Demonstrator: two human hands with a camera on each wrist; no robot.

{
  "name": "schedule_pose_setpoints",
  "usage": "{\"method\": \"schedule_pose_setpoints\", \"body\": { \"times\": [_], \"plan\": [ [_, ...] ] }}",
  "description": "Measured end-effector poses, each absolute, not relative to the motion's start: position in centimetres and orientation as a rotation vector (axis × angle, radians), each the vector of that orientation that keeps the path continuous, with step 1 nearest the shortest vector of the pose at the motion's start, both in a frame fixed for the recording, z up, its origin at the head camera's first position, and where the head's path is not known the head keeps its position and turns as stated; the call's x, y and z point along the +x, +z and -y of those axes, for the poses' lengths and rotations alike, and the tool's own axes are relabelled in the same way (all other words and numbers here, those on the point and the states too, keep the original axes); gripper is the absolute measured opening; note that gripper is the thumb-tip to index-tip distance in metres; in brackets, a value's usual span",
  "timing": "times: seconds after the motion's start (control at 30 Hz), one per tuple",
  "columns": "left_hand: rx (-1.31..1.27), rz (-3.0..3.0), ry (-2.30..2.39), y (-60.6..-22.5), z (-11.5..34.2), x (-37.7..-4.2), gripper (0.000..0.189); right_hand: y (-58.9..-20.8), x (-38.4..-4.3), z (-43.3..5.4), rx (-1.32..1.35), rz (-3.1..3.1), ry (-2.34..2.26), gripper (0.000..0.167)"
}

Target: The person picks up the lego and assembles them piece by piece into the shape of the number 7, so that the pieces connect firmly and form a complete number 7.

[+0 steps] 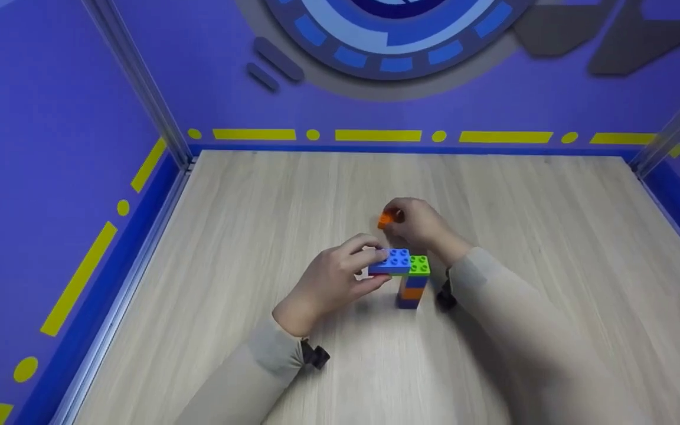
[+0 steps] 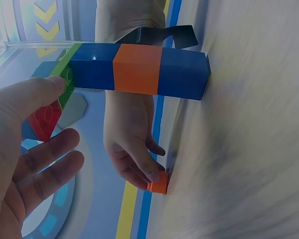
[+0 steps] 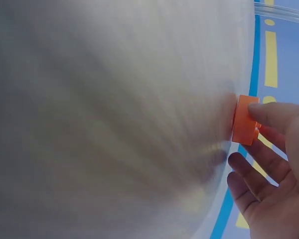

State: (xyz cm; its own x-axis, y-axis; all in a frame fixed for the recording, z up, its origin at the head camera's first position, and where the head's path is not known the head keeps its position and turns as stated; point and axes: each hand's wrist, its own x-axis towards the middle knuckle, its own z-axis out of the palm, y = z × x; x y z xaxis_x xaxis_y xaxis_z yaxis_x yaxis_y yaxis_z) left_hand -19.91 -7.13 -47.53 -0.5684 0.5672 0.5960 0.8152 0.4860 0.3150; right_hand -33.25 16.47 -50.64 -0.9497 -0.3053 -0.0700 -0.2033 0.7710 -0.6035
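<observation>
A toy-brick column of blue, orange (image 2: 137,68) and blue bricks stands upright, topped by a green brick (image 1: 419,267). A blue brick (image 1: 399,258) sits on the green one and juts out left. Beneath that overhang is a red brick (image 2: 44,119). My left hand (image 1: 340,270) grips the overhanging end, fingers on the blue brick and thumb below, by the green and red bricks. Farther back, my right hand (image 1: 419,223) pinches a small orange brick (image 3: 245,120) between thumb and fingers, low over the wooden table. Its other fingers are spread loosely.
The light wooden table (image 1: 245,224) extends around the column on all sides. Blue panels with yellow markings (image 1: 378,135) wall in the back and sides, and a metal frame rail (image 1: 121,310) runs along the left edge. Black wrist cameras (image 1: 316,357) hang below the sleeves.
</observation>
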Motion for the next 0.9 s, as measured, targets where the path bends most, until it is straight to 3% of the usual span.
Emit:
{"method": "schedule_pose_setpoints", "body": {
  "times": [0.53,0.9],
  "plan": [
    [-1.196,2.339,-0.841,-47.2,7.3,-19.8,0.021,-48.3,-30.1,-21.2,-0.472,-2.758,-1.19,0.038],
    [-1.219,2.331,-0.83,-47.2,7.4,-19.8,0.022,-47.1,-26.0,-22.6,-0.536,-2.592,-1.452,0.038]
  ]
}}
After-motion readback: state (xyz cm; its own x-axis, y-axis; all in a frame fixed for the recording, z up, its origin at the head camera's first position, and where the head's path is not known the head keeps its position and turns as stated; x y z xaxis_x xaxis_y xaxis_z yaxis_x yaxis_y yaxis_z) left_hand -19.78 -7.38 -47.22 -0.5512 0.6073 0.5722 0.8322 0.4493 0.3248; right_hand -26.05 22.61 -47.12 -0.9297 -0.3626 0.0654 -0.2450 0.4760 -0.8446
